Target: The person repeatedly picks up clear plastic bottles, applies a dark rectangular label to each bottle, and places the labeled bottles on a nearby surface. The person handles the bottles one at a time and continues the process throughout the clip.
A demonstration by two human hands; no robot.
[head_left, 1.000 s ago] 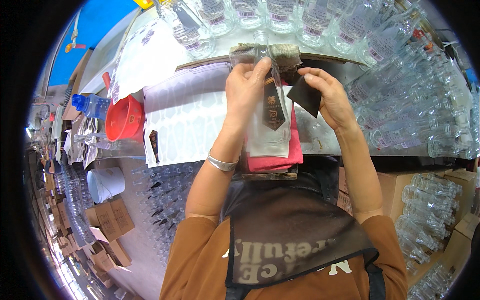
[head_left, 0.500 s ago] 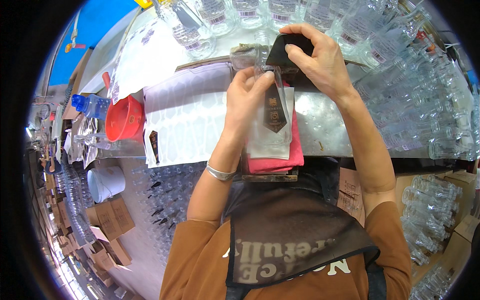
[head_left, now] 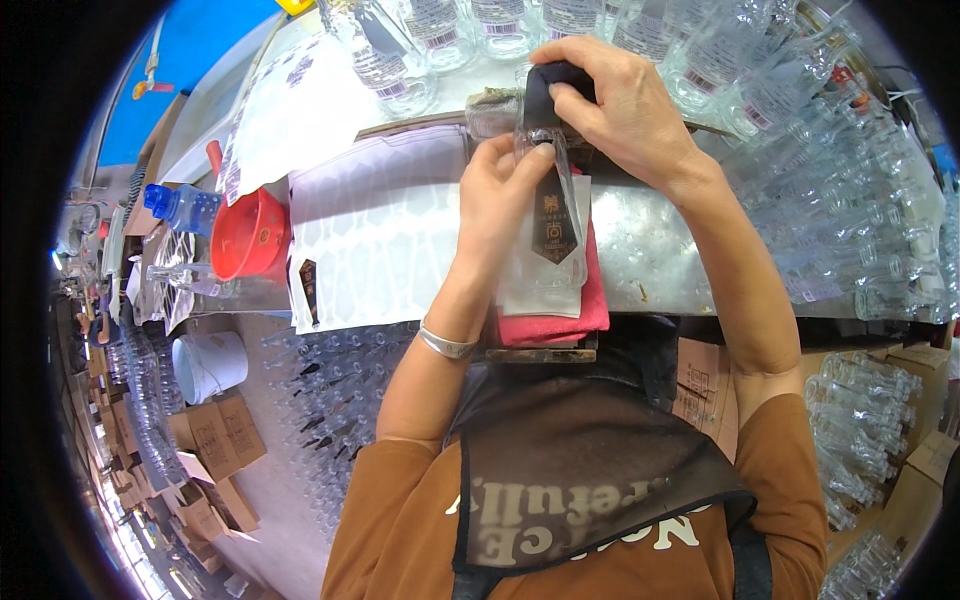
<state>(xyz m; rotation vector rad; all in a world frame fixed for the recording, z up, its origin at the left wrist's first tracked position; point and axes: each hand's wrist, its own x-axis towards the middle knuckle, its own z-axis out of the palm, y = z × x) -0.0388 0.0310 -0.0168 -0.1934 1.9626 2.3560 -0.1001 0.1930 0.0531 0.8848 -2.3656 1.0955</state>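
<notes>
A clear glass bottle (head_left: 574,262) lies on its back with its base toward me, over a white sheet and a folded pink cloth (head_left: 597,300). Along its front runs a dark tie-shaped label (head_left: 553,222) with gold-coloured print. My left hand (head_left: 492,200) is closed round the bottle's upper part, its thumb pressed near the top of the label. My right hand (head_left: 632,112) pinches a flat black piece (head_left: 543,97) between thumb and fingers. That piece lies over the bottle's neck and hides most of it.
Left of the bottle lies a label sheet (head_left: 380,235), with a red plastic dipper (head_left: 240,240) and a blue-capped bottle (head_left: 183,208) beyond it. Labelled glass bottles (head_left: 500,25) stand along the back. Many clear bottles (head_left: 840,210) lie stacked at right. A crumpled cloth (head_left: 492,112) sits behind my left hand.
My right hand has moved left and turned the black piece from beside the neck to over it. My left hand keeps its hold, and the bottle has shifted slightly right.
</notes>
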